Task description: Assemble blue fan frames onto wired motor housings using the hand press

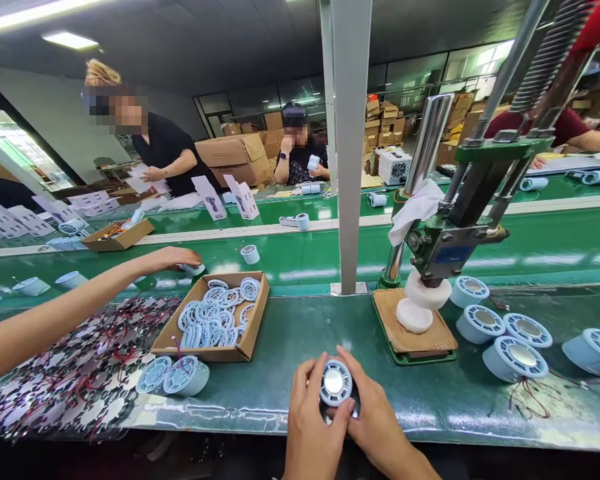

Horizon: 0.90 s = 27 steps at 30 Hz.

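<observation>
Low at the middle of the bench, my left hand (313, 410) and my right hand (373, 407) close around a light blue round fan head (335, 381). Its slotted ring and silver centre face up, and its lower body is partly covered by my fingers. To my left, two similar blue housings (186, 377) stand side by side, with a thin dark red wire on one. Behind them a cardboard tray (254, 327) holds many light blue slotted rings (215, 313). To my right is a lever press (445, 247) with a white round pad (414, 316) on its base.
Several finished-looking fan heads (515, 359) with wires sit right of the press. A co-worker's arm (105, 287) reaches in from the left over flat wired parts (70, 363). A grey post (350, 147) rises beside the green conveyor (300, 253); other people work beyond it.
</observation>
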Tool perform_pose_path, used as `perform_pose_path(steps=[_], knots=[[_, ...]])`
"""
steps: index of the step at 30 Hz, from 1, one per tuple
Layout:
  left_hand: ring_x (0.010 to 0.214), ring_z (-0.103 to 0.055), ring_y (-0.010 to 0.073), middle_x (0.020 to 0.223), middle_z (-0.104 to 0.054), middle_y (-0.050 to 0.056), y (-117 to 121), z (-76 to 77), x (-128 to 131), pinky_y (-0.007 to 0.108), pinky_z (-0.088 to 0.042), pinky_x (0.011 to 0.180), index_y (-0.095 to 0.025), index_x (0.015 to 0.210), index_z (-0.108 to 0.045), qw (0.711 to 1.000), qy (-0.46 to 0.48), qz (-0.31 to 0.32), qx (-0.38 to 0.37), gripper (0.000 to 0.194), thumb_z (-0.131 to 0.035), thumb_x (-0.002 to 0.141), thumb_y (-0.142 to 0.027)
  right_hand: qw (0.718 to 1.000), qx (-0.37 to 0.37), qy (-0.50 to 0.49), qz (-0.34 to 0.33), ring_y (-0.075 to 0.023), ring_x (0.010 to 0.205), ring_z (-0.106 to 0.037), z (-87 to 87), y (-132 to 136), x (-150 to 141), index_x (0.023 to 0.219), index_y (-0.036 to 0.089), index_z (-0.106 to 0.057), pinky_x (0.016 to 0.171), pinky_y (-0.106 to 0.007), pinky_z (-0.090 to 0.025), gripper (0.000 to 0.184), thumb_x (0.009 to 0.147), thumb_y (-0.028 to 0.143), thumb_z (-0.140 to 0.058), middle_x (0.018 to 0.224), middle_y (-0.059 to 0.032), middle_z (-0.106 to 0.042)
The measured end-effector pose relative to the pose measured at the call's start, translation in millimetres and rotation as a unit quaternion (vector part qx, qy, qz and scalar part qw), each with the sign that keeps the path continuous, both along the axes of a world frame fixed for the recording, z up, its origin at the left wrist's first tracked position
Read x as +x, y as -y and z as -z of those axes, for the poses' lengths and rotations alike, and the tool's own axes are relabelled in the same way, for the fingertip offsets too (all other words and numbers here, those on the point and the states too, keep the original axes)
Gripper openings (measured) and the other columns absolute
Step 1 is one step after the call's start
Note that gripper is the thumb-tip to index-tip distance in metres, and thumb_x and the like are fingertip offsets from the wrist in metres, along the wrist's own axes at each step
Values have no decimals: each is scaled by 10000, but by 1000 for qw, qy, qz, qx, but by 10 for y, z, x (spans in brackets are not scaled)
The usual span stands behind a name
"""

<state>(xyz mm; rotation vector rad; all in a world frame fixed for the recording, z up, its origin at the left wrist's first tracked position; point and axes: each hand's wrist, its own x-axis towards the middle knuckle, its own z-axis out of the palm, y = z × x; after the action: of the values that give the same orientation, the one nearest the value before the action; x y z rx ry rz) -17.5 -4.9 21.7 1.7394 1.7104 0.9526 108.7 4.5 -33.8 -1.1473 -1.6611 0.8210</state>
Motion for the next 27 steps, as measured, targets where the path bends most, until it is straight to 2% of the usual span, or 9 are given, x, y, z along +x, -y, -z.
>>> perform_pose_path(steps=[4, 8, 12, 16, 19, 23, 25, 27], knots=[[1215, -516, 276, 1282, -526, 78, -44, -37, -44, 442, -422, 1050, -221, 1305, -567, 999, 10, 32, -29, 572, -612, 737, -177, 999, -23, -9, -27, -191, 1210, -559, -81, -24, 35, 1461, 226, -331, 1019, -344, -483, 747, 746, 115, -513, 1350, -72, -536], [1205, -510, 266, 1266, -522, 74, -60, -15, -27, 441, -409, 1049, -215, 1261, -567, 999, 18, 37, -23, 525, -606, 740, -160, 998, -47, 12, -47, -202, 1189, -568, -180, -64, 79, 1470, 199, -313, 1010, -365, -483, 801, 703, 68, -501, 1338, -92, -543], [1231, -486, 272, 1298, -513, 118, -26, 68, 33, 479, -393, 1051, -173, 1291, -461, 999, 18, 40, -13, 464, -544, 838, -238, 997, -53, 22, -49, -209, 1217, -544, -183, -4, 108, 1509, 196, -222, 1023, -387, -476, 838, 726, 62, -488, 1370, -95, -513], [1274, -470, 285, 1368, -486, 158, 3, 146, 54, 508, -391, 1053, -154, 1357, -368, 998, 12, 52, -29, 492, -472, 915, -344, 998, -17, 61, -1, -223, 1338, -416, -79, 172, 94, 1507, 197, -210, 1100, -443, -408, 747, 811, 99, -465, 1452, -106, -409], [1332, -429, 286, 1422, -467, 150, -2, 174, 42, 511, -366, 1085, -170, 1397, -354, 998, -8, 63, -23, 526, -476, 920, -357, 994, 16, 92, 52, -216, 1305, -453, -8, 248, 75, 1490, 213, -222, 1068, -432, -450, 663, 867, 118, -429, 1417, -105, -446], [1319, -454, 288, 1406, -499, 148, -18, 195, 30, 507, -375, 1085, -164, 1374, -398, 997, -32, 68, -14, 517, -486, 913, -382, 988, 52, 115, 90, -204, 1256, -498, -15, 255, 71, 1468, 205, -240, 1021, -381, -490, 601, 897, 124, -408, 1372, -106, -481], [1297, -478, 285, 1386, -519, 147, -17, 203, 30, 495, -395, 1070, -161, 1362, -409, 997, -32, 67, -14, 509, -484, 912, -388, 983, 72, 114, 123, -203, 1178, -541, -36, 268, 79, 1395, 188, -339, 970, -356, -510, 495, 911, 147, -433, 1292, -107, -526], [1289, -486, 281, 1381, -524, 143, -5, 209, 30, 488, -408, 1058, -166, 1368, -403, 997, -30, 66, -12, 505, -476, 917, -382, 979, 85, 114, 146, -197, 996, -593, -40, 297, 86, 1192, 185, -492, 836, -326, -533, 275, 919, 165, -464, 1094, -82, -596]])
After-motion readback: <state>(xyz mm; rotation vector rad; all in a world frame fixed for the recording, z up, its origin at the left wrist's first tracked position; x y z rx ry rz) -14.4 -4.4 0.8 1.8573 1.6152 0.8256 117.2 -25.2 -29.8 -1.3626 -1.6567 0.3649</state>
